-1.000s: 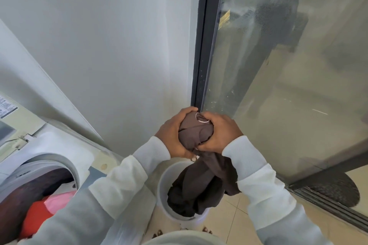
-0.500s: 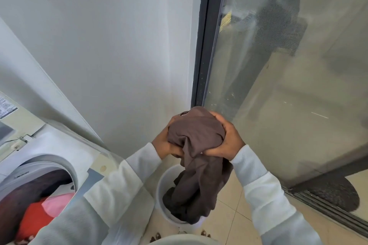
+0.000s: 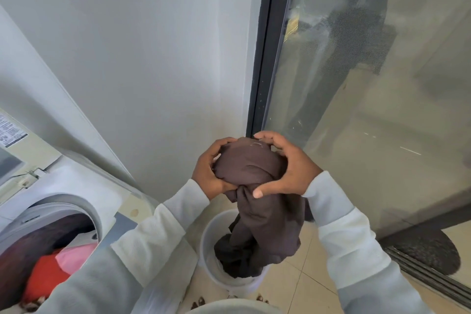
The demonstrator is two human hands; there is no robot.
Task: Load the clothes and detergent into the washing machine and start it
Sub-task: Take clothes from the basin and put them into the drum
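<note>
1. Brown garment [image 3: 251, 164] is bunched between both hands above the white bucket [image 3: 207, 242], its tail trailing inside and hiding the bucket's contents.
2. Left hand [image 3: 207, 169] and right hand [image 3: 290, 169] each keep a curled grip on it.
3. Washing machine [image 3: 76, 201], at left, is cut off; red and pink clothes [image 3: 51, 273] show inside, part hidden by a sleeve.

I'm looking at a home laundry corner: a front-loading washing machine [image 3: 58, 201] with clothes in its open drum, a white laundry bucket [image 3: 211, 257] on a beige tiled floor [image 3: 300, 288], plain white wall [image 3: 153, 71] and a sliding glass door [image 3: 369, 84] alongside
</note>
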